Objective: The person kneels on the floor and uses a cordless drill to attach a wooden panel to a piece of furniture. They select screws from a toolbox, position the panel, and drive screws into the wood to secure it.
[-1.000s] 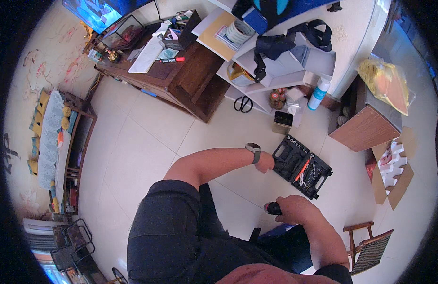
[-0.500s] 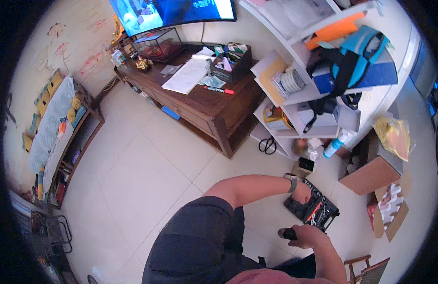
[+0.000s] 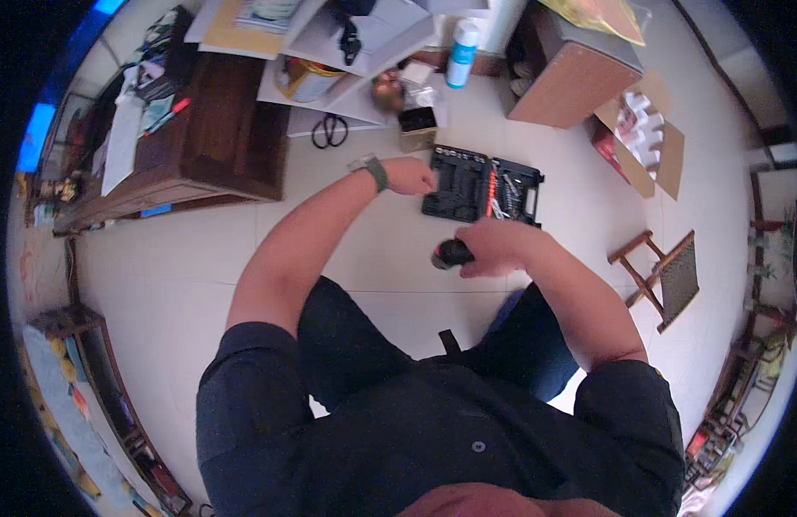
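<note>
In my right hand (image 3: 500, 246) is a black drill-like tool (image 3: 454, 253) with a rounded end and a touch of red, held above the floor just in front of the tool case. My fingers wrap round its body, hiding much of it. My left hand (image 3: 410, 177), with a watch (image 3: 374, 170) on the wrist, is at the left edge of the case. Its fingers are curled, and anything small in them cannot be made out. The black tool case (image 3: 454, 183) lies open on the floor. Small sockets, an orange-red strip and metal pieces sit in its compartments.
Beyond the case stand a small box (image 3: 417, 129), a blue-and-white spray can (image 3: 462, 55) and white shelves (image 3: 372, 86). Black scissors (image 3: 329, 131) lie by a dark wooden cabinet (image 3: 230, 129). To the right are an open carton (image 3: 669, 159) and a folding stool (image 3: 674, 280).
The view has swung right and down, bringing the case nearer the middle. My left hand has drawn back from over the case to its left edge. My right hand still grips the black tool.
</note>
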`<state>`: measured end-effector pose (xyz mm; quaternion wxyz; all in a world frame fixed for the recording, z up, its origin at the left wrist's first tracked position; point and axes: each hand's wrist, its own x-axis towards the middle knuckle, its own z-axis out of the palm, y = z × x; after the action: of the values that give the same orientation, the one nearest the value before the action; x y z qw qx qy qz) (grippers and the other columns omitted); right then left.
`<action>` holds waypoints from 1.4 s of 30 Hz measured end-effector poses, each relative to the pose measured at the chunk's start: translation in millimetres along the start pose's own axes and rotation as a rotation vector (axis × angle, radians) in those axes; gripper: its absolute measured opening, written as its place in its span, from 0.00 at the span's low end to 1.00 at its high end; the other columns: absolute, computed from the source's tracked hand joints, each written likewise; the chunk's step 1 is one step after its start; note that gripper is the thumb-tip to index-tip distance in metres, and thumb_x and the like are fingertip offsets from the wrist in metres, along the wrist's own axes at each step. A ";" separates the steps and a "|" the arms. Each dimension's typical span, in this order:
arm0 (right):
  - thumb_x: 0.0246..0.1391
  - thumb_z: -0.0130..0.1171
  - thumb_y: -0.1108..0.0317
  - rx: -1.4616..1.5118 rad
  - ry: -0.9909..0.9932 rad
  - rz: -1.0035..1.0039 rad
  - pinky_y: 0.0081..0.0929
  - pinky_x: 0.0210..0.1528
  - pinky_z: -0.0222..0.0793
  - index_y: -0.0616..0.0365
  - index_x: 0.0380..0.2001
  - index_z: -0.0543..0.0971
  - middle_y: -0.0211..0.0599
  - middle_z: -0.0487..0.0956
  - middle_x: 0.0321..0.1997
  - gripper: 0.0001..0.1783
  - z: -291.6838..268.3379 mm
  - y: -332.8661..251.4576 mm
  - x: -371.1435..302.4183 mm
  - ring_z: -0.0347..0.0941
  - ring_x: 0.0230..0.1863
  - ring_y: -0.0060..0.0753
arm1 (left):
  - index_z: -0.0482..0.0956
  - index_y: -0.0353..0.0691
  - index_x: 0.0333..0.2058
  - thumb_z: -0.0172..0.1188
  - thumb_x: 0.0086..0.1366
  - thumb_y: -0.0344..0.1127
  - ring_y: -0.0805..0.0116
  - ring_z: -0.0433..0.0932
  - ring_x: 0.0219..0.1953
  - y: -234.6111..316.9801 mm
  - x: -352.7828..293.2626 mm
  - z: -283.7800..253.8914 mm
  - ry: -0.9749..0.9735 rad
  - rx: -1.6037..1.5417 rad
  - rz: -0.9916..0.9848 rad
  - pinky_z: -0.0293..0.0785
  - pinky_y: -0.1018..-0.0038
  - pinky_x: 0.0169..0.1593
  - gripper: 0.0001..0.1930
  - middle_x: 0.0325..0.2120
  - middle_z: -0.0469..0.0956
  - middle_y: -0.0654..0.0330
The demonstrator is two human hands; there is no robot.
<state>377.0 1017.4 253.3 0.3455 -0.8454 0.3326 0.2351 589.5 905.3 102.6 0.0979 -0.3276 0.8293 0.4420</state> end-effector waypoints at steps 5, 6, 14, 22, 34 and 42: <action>0.52 0.62 0.62 0.880 -0.011 0.091 0.26 0.22 0.71 0.61 0.34 0.75 0.35 0.78 0.25 0.14 -6.7 42.3 -16.0 0.75 0.21 0.27 | 0.76 0.46 0.50 0.42 0.73 0.53 0.74 0.77 0.44 33.8 0.0 -2.6 -0.104 -0.916 -0.173 0.72 0.73 0.46 0.21 0.44 0.79 0.66; 0.53 0.62 0.63 1.078 0.015 0.102 0.25 0.21 0.71 0.60 0.34 0.75 0.34 0.78 0.25 0.12 -1.3 55.5 -10.9 0.74 0.20 0.27 | 0.76 0.45 0.50 0.42 0.72 0.54 0.74 0.77 0.44 34.9 4.5 -4.4 -0.129 -1.041 -0.134 0.72 0.73 0.46 0.23 0.43 0.79 0.65; 0.56 0.60 0.61 1.604 0.204 0.143 0.26 0.21 0.74 0.63 0.41 0.74 0.40 0.79 0.31 0.16 2.7 114.2 7.3 0.75 0.23 0.31 | 0.72 0.36 0.52 0.51 0.70 0.46 0.72 0.77 0.42 45.5 12.7 -8.1 -0.102 -1.276 0.035 0.75 0.72 0.47 0.20 0.44 0.77 0.62; 0.50 0.65 0.55 0.555 0.496 0.383 0.32 0.48 0.70 0.68 0.50 0.74 0.42 0.81 0.40 0.30 17.4 156.8 4.7 0.76 0.42 0.36 | 0.73 0.32 0.49 0.59 0.64 0.32 0.73 0.76 0.39 18.4 30.3 10.1 -0.101 -1.068 0.000 0.75 0.74 0.44 0.16 0.40 0.78 0.62; 0.51 0.63 0.51 0.200 0.450 0.313 0.36 0.48 0.71 0.64 0.51 0.74 0.50 0.80 0.43 0.31 -11.3 119.4 -58.6 0.77 0.45 0.48 | 0.73 0.37 0.48 0.69 0.50 0.38 0.49 0.76 0.47 -32.2 78.3 45.4 0.046 0.305 -0.175 0.71 0.61 0.53 0.27 0.42 0.78 0.47; 0.52 0.62 0.52 0.268 0.544 0.323 0.38 0.50 0.70 0.63 0.54 0.72 0.49 0.80 0.43 0.32 -12.1 120.6 -103.4 0.76 0.47 0.50 | 0.69 0.39 0.50 0.60 0.53 0.28 0.46 0.72 0.49 -20.8 113.0 90.7 0.535 0.326 -0.221 0.72 0.58 0.52 0.23 0.47 0.69 0.49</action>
<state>222.6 984.7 274.4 0.3103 -0.7607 0.5701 0.0070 504.4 917.8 -15.9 -0.0248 -0.5000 0.8449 0.1885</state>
